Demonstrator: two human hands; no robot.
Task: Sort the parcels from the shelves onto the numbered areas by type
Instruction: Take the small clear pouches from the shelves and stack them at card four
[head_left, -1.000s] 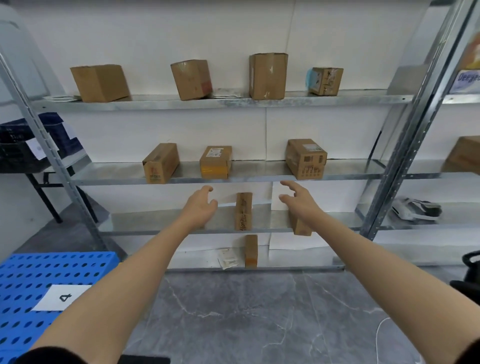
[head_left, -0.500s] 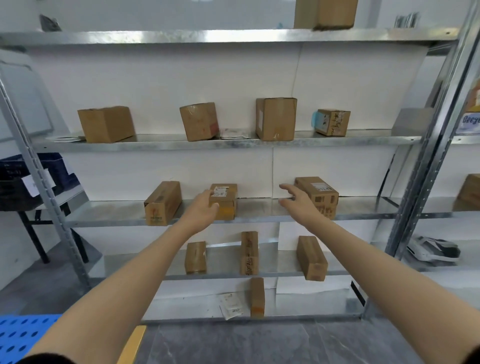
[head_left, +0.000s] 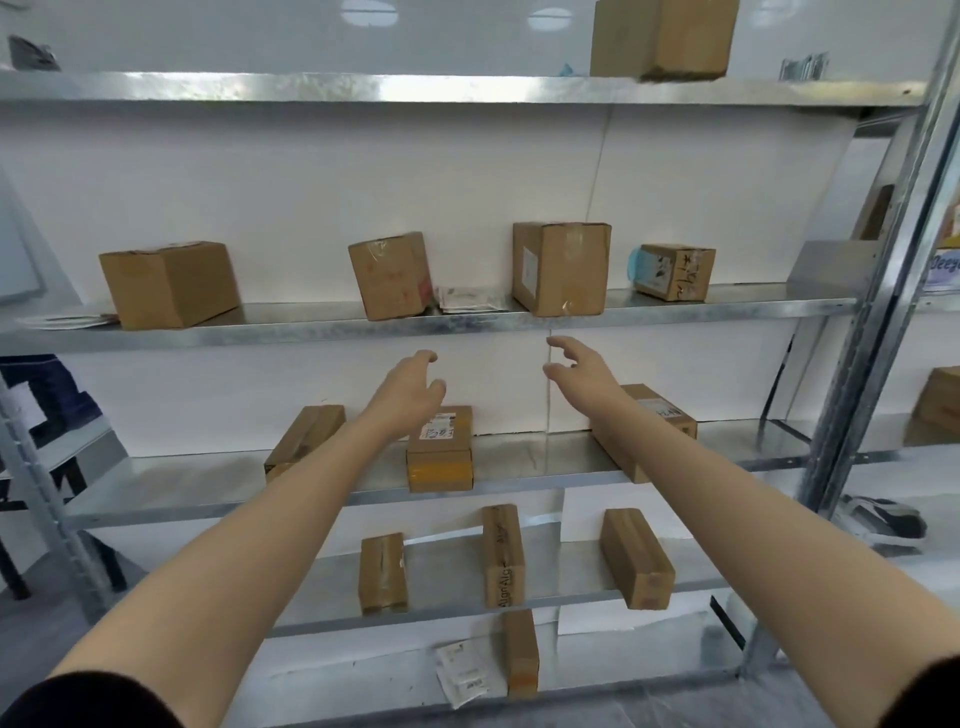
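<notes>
Cardboard stands on the metal shelf (head_left: 467, 326) just above your fingertips: the tilted box (head_left: 390, 274) over your left hand (head_left: 405, 389), the tall box (head_left: 561, 267) over your right hand (head_left: 584, 371). Both hands are in the air, fingers loosely spread and slightly curled, holding nothing. The labelled box (head_left: 440, 449) lies just below your left fingers.

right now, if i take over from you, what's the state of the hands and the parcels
Left hand and right hand: open, empty, raised just below the grey metal shelf bearing the tall brown cardboard box.
Parcels: four boxes on that shelf, three on the next down, three narrow ones lower, one plus a white flat pouch at the bottom.
Done: nothing in hand; numbered areas out of view.
Left: sort everything shown.
</notes>
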